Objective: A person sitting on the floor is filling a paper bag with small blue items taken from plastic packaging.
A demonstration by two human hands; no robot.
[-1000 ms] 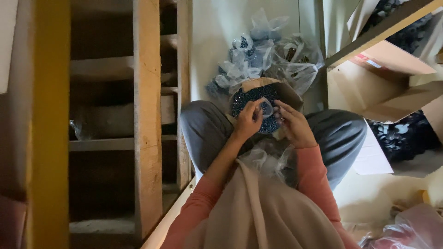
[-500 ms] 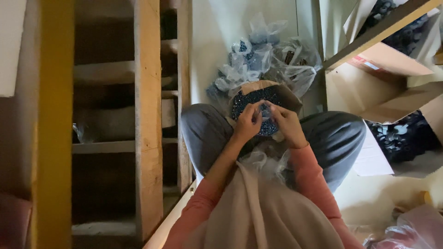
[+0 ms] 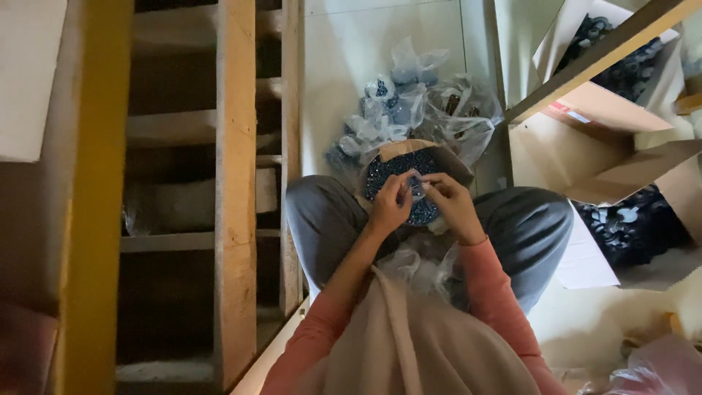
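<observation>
I sit cross-legged on a pale floor with a cardboard box (image 3: 447,156) of small dark blue pieces (image 3: 389,167) between my knees. My left hand (image 3: 391,202) and my right hand (image 3: 450,201) meet above the box, fingers pinched on a small clear plastic bag (image 3: 417,187) held between them. What is inside the bag is too small to tell. More crumpled clear plastic (image 3: 420,265) lies in my lap.
A heap of filled clear bags (image 3: 417,102) lies beyond the box. A wooden ladder-like frame (image 3: 235,183) and a yellow post (image 3: 91,197) stand at the left. Open cardboard boxes (image 3: 592,146) with dark pieces (image 3: 632,223) sit at the right under a slanted wooden beam (image 3: 599,55).
My right hand has closed in on the small bag, so both hands now pinch it together. The view has shifted slightly downward.
</observation>
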